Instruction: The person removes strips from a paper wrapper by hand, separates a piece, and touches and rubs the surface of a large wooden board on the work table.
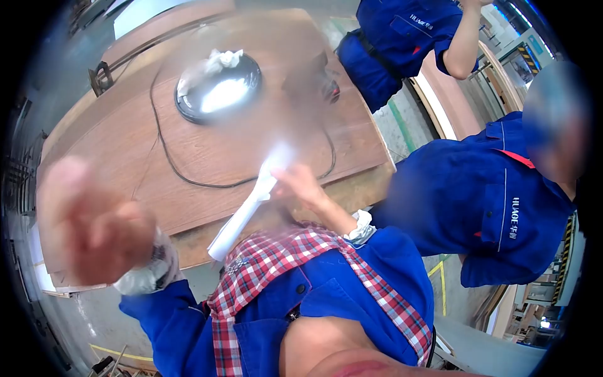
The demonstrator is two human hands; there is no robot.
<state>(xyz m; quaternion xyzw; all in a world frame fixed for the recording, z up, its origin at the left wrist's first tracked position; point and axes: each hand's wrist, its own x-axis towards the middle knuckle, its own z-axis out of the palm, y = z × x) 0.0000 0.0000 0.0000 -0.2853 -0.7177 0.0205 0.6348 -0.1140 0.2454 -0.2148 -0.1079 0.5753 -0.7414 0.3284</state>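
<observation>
- Currently, on the head view, I have the right hand [300, 184] narrowed around a white paper [240, 218], which looks rolled or folded lengthwise.
- The paper slants from the right hand's fingertips back toward the wearer's checked apron [282, 251]; I see its far end only as a blur, just beyond those fingers.
- I read the left hand [103, 232] as well apart from the right, out to its left and close to the lens; it is too smeared for me to tell how wide its fingers stand or whether they hold anything.
- Light cuffs [361, 227] wrap both wrists, right behind each hand.
- Beyond both hands I get a wooden tabletop [119, 141], and on it, ahead and left of the right hand, a round dark-rimmed object [220, 97] with a bright glare.
- White crumpled material [224, 60] lies on its far side.
- A dark cable [164, 147] curves round from there, passing behind the paper and on beyond the right hand.
- To the right hand's right I see a co-worker in blue [465, 195]; farther ahead on that side, a second person [408, 44] is beside the table's edge.
</observation>
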